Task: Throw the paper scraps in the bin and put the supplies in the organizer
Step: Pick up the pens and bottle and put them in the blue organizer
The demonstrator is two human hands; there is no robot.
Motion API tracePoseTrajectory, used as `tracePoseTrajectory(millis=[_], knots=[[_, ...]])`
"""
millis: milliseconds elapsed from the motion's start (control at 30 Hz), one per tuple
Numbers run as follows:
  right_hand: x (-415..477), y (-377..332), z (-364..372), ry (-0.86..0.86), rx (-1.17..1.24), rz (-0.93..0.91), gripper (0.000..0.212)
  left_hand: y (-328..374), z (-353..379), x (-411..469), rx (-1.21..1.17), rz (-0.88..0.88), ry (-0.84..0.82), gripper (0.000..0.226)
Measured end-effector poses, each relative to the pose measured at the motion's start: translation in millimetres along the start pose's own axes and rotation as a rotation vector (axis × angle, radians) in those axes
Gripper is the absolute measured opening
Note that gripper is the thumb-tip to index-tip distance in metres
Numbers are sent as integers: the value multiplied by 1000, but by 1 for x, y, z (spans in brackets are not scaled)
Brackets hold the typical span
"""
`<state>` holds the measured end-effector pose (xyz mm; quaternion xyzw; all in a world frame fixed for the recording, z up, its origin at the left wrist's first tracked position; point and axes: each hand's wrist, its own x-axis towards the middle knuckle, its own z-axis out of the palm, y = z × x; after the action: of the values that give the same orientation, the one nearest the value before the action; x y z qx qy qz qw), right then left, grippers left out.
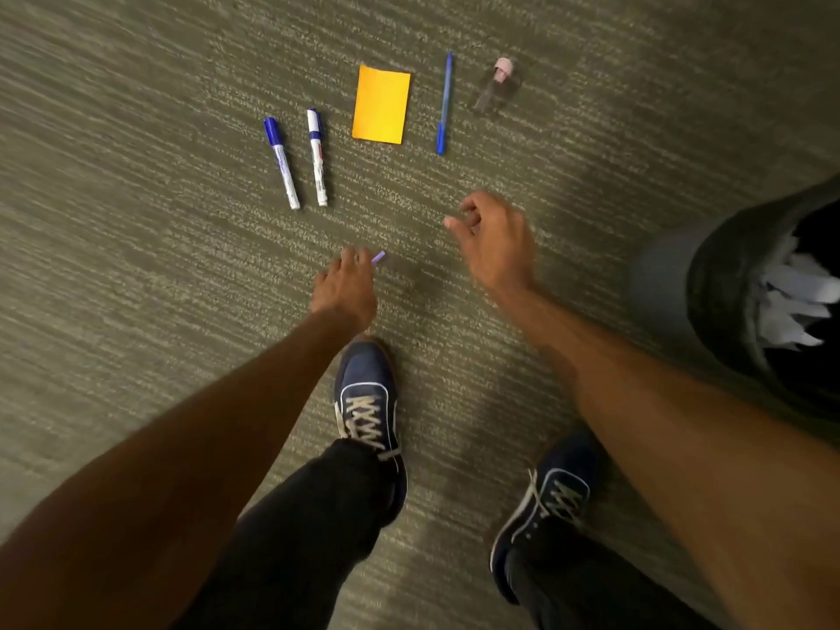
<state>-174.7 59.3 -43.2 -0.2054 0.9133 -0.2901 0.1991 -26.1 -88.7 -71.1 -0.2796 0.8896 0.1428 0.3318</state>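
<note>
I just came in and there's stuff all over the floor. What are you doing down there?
A person is tidying up the carpet. Their left hand is reaching for a small purple scrap at its fingers, while the right hand hovers open and empty. Two blue-capped markers, an orange sticky-note pad, a blue pen and a small clear bottle with a pink cap lie in a row, untouched. The bin on the right already holds white paper scraps.
</note>
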Motion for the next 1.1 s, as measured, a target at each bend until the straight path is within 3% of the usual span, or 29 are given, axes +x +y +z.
tracePoseTrajectory(millis=[100, 267, 467, 667, 933, 1100], knots=[[30, 8, 25, 11, -8, 22, 21, -10, 19, 24, 33, -16, 76, 39], [49, 9, 36, 2, -14, 58, 19, -18, 23, 34, 130, 166, 130, 35], [56, -3, 22, 19, 57, 118, 13, 21, -31, 36, -430, 159, 288, 19], [62, -2, 15, 53, 108, 137, 10, 75, -84, 96, -650, 170, 428, 35], [85, 27, 27, 149, 162, 68, 10, 113, -85, 190, -529, 85, 364, 57], [100, 36, 27, 183, 170, 70, 10, 121, -80, 208, -395, 51, 376, 43]])
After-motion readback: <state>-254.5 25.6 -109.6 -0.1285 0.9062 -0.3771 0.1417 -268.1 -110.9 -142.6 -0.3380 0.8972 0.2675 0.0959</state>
